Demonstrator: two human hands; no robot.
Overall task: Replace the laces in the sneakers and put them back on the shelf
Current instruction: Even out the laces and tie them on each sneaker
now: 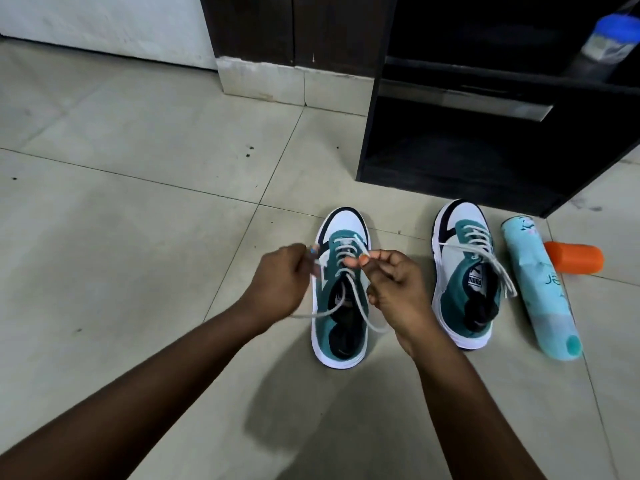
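Observation:
Two teal, white and black sneakers stand on the tiled floor, toes pointing away from me. Over the left sneaker (341,327) both hands work its white lace (360,306). My left hand (277,282) pinches one strand at the shoe's left side. My right hand (394,285) pinches another strand above the tongue. The lace's loose ends trail out to both sides across the shoe's opening. The right sneaker (462,289) stands untouched, laced, with its white lace ends (498,271) hanging off its right side.
A dark open shelf unit (467,161) stands just behind the sneakers. A pale blue spray can (538,292) lies on the floor right of the right sneaker, with an orange cap (573,257) beside it. A blue-lidded jar (609,39) sits on the shelf top.

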